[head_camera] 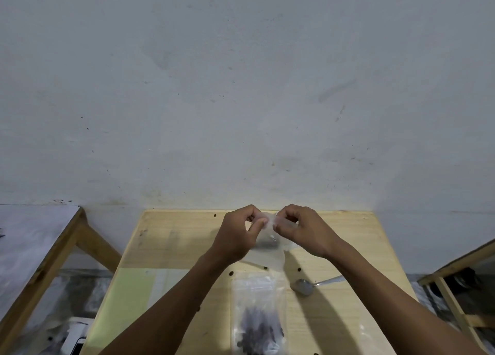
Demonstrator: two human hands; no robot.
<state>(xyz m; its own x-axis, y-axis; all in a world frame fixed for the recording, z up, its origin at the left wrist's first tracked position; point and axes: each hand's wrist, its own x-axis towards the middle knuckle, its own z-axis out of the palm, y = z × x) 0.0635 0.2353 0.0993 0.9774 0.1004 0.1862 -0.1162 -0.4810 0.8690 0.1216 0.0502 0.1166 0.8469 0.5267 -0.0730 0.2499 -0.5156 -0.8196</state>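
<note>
**Plastic pouch pinched at its mouth, filling seemingly done**

Plastic, thin and clear, is what both hands are busy with. The small clear pouch (267, 251) hangs above the tabletop (174, 236), beyond the spoon (302, 286) and a little to its left. The left hand (235, 236) and right hand (305, 231) meet at its top edge. The fingers (261, 224) of each are curled in narrow, thumb against fingertip, nipping the pouch's mouth from either side. A small dark clump (267, 241) sits inside, low in the pouch; it is too blurred to name for sure.

Nearer the person than the spoon, and just to its left, a larger zip bag (258, 314) lies flat on the tabletop with dark dried bits, perhaps a spice, gathered in its lower half. The spoon lies bowl-down with nothing visible on it. A few loose dark grains (298, 269) are scattered on the wood just beyond it.

As I read it, the scooping part is over for this pouch: the portion is in and the spoon is set down. What seems left is closing the mouth, or pressing the seal along its length. I cannot tell from here whether the strip is shut or open. After that the pouch needs setting down, and the larger bag looks to hold plenty more.
</note>
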